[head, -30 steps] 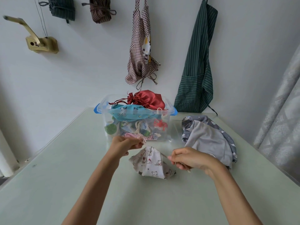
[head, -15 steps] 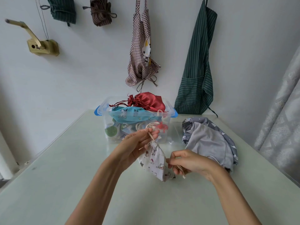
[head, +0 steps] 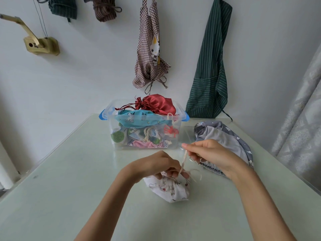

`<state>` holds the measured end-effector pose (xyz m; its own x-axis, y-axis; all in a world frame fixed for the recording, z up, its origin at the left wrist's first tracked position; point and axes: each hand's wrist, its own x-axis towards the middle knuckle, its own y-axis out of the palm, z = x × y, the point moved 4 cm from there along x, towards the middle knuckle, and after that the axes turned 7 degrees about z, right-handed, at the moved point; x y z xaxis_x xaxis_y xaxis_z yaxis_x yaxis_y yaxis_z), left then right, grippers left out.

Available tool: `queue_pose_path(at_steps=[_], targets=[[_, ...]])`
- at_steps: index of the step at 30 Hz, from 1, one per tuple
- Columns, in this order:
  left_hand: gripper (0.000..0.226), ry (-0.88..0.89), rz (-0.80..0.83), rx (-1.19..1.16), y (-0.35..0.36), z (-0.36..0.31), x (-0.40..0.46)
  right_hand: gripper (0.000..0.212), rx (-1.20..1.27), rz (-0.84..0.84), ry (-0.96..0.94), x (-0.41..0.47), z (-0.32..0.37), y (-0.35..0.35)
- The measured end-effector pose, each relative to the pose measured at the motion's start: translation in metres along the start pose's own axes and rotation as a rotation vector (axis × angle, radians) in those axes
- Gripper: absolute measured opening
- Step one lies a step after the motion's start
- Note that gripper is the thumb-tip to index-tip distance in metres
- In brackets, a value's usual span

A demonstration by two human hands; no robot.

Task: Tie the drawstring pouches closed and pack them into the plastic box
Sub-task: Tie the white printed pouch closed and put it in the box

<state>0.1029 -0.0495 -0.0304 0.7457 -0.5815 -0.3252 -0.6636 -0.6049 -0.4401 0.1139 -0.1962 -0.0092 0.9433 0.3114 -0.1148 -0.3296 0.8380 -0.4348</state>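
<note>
The left hand is pinching the small white printed cloth pouch's gathered neck while the right hand is gripping its beige drawstring, pulling upward; knotting likely comes next.

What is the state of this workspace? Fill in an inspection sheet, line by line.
Surface: pale green glossy tabletop, pushed against a white wall.
Job's things: white printed drawstring pouch lying on the table, mouth gathered; beige drawstring cord pulled up from it; clear plastic box with blue clips heaped with pouches, a red satin pouch on top.
Clutter: grey fabric pile right of the box.
Hands: left hand grips the pouch's neck; right hand pinches the cord.
Cables: thin dark cords by the brass wall bracket.
Surroundings: checked apron and green striped apron hanging.
</note>
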Motion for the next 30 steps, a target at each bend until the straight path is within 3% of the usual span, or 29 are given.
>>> queue_pose_path(at_steps=[3,6,11,14,17,25,28,30], targets=[[0.045,0.008,0.085,-0.100,0.007,-0.001,0.002,0.032,0.067,-0.045,-0.050,0.004,0.003,0.007],[0.034,0.072,0.079,-0.083,0.006,-0.002,0.002,0.028,0.126,0.002,-0.152,0.005,0.010,0.017],[0.035,0.129,0.063,-0.190,0.000,0.008,-0.001,0.058,0.016,0.155,-0.095,0.001,0.008,0.017],[0.033,0.157,-0.003,-0.286,-0.011,0.012,-0.003,0.042,-0.175,0.244,0.028,-0.006,-0.005,0.010],[0.032,0.161,-0.039,-0.352,-0.017,0.012,-0.006,0.019,-0.201,0.139,0.016,-0.003,-0.008,0.005],[0.025,0.149,-0.064,-0.538,-0.022,0.016,-0.009,0.021,0.290,-0.192,-0.181,-0.001,0.000,-0.017],[0.031,0.153,-0.100,-0.681,-0.023,0.017,-0.006,0.017,0.520,-0.160,-0.257,-0.001,0.005,-0.016],[0.026,0.171,-0.127,-0.760,-0.025,0.017,-0.005,0.018,0.617,-0.037,-0.317,-0.005,0.010,-0.016]])
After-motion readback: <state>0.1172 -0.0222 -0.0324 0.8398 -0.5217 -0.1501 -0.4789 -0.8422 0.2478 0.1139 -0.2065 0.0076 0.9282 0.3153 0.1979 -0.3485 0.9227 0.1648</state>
